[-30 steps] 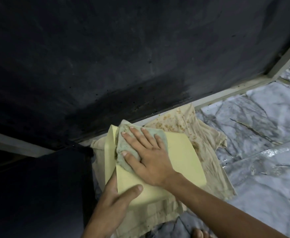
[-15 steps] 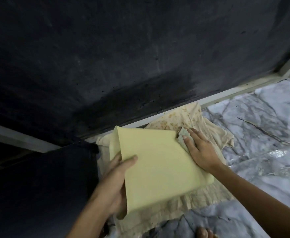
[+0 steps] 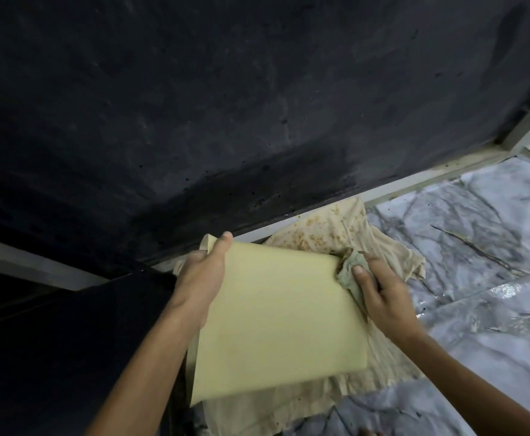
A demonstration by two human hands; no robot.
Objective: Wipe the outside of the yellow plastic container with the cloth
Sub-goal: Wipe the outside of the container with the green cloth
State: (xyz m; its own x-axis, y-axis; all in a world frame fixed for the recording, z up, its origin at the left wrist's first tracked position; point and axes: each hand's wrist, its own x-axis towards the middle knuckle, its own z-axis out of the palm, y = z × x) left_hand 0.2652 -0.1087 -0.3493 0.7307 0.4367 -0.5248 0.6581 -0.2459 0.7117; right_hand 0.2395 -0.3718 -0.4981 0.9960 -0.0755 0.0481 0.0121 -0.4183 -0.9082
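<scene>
Moved: right hand with bunched cloth off broad face to right edge | left hand regripped higher, clasping top-left corner | container tilted over beige rag on marble floor | judgement: face wiped, edges underway

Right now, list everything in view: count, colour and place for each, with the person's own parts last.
container: one, pale yellow, centre, held tilted over the stained sheet.
cloth: one, grey-green, bunched against the container's right edge.
stained sheet: one, beige with brown spots, on the floor under the container.
floor: grey-white marble, right side.
wall: black, top and left.
left hand: grips the container's left edge.
right hand: fingers press the cloth.
</scene>
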